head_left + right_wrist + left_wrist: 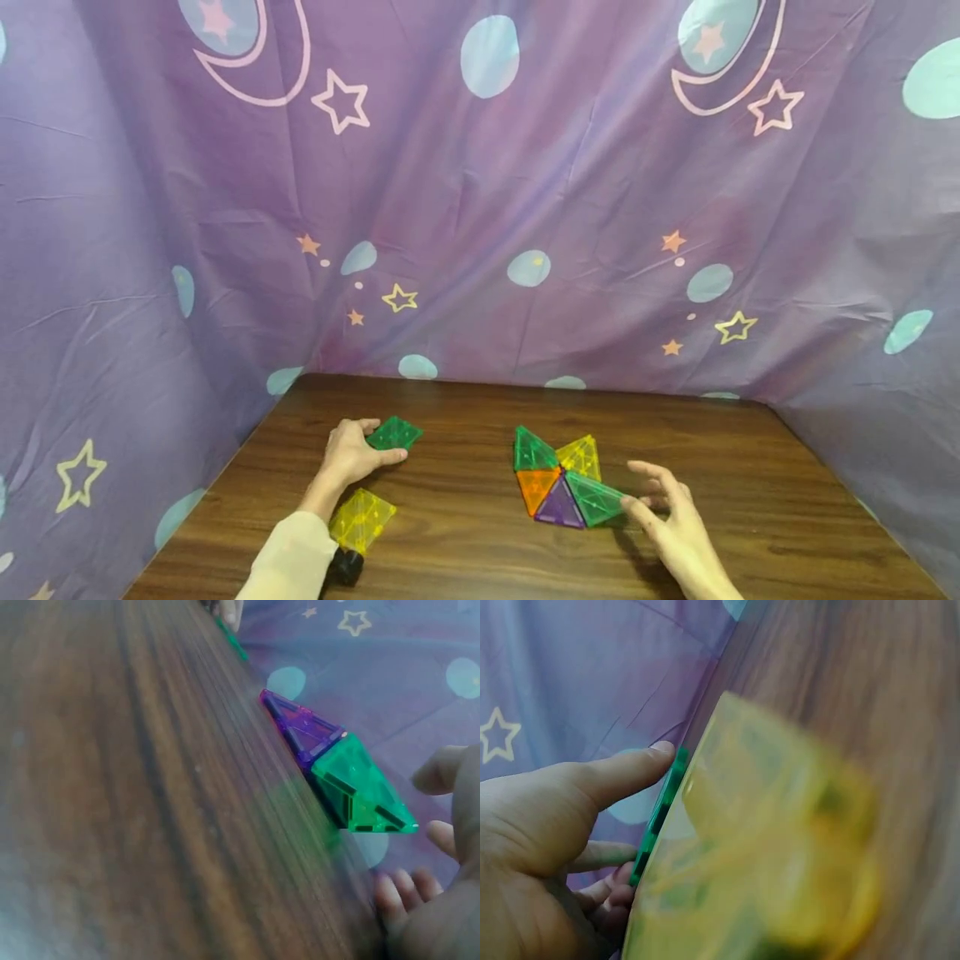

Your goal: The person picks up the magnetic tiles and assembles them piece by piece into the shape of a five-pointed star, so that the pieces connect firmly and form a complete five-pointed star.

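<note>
My left hand [349, 455] grips a green magnetic tile piece [393, 434] at the table's left, thumb at one edge and fingers at another. Its edge shows as a thin green strip in the left wrist view. A yellow tile piece [363, 521] lies beside that wrist. On the right is a partial ring of triangular tiles: green [531, 452], orange [537, 487], purple [559, 505], another green [595, 499] and yellow [582, 457]. My right hand [678, 525] is beside the nearer green triangle, which tilts up; the right wrist view shows its loosely bent fingers apart from it.
The brown wooden table [465, 542] is enclosed at the back and sides by a purple patterned cloth [480, 208]. A black wrist device [347, 567] sits at the left sleeve, close to the yellow piece.
</note>
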`<action>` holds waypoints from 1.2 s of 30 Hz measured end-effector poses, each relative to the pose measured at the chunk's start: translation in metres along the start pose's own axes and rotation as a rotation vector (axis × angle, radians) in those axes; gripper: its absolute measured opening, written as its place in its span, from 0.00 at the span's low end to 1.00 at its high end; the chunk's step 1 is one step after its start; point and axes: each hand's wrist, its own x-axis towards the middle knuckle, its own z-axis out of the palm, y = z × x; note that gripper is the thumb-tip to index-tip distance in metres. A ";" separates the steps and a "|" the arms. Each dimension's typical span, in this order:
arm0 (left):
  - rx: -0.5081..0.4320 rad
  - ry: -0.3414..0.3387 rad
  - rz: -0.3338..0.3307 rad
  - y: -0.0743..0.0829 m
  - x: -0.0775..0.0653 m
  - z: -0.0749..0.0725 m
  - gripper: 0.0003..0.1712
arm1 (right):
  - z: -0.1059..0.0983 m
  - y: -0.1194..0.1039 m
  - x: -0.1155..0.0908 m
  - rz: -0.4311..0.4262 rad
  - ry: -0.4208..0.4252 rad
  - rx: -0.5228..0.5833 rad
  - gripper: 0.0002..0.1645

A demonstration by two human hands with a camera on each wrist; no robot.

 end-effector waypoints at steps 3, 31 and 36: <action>0.079 0.004 0.009 0.001 -0.002 0.001 0.50 | 0.000 -0.008 -0.004 -0.081 0.051 -0.042 0.36; -0.055 -0.489 0.232 0.017 -0.014 0.005 0.40 | 0.159 -0.085 0.027 -0.305 -0.206 0.357 0.29; -0.088 -0.508 0.237 0.017 -0.012 0.005 0.37 | 0.174 -0.077 0.035 -0.361 -0.236 0.175 0.31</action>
